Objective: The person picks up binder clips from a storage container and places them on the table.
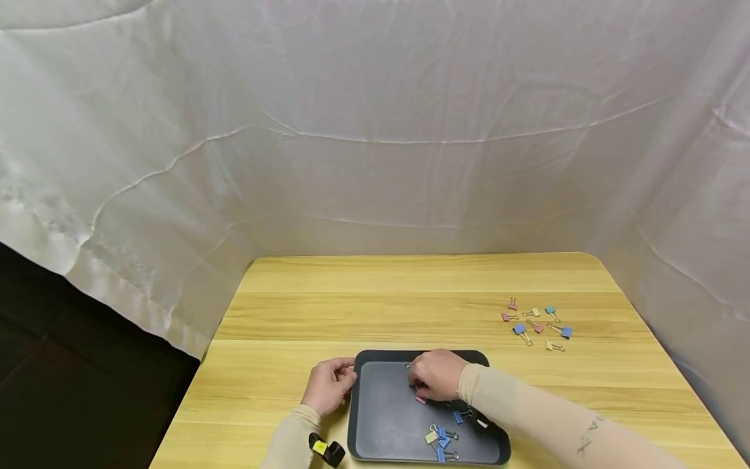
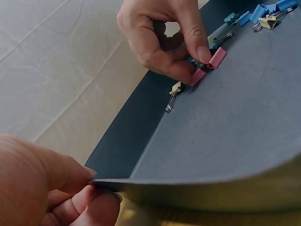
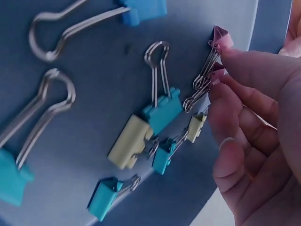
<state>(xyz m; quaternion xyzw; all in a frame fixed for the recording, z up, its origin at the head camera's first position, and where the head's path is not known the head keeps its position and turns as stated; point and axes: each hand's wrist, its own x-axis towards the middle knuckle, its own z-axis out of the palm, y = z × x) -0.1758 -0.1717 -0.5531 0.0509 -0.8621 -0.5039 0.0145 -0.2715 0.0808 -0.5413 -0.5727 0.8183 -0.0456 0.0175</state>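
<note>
A dark grey baking tray (image 1: 383, 410) lies on the table with binder clips inside. My left hand (image 1: 329, 385) pinches the tray's rim at its left side, thumb above and fingers below. Over the tray, my right hand (image 1: 438, 374) reaches down with its thumb and fingertips at two pink binder clips. One pink binder clip (image 2: 217, 58) is by the thumb; the other pink binder clip (image 2: 198, 76) is at the fingertips. Near that hand lie a teal binder clip (image 3: 163, 112) and a yellow binder clip (image 3: 129, 142). Blue binder clips (image 1: 444, 442) sit toward the near side of the tray.
Several loose binder clips (image 1: 538, 327) in pink, yellow, blue and teal lie on the wooden table (image 1: 375, 293) at the right. A black strap with a yellow label (image 1: 319, 447) is by the left wrist. Pale curtains (image 1: 375, 182) hang behind the table.
</note>
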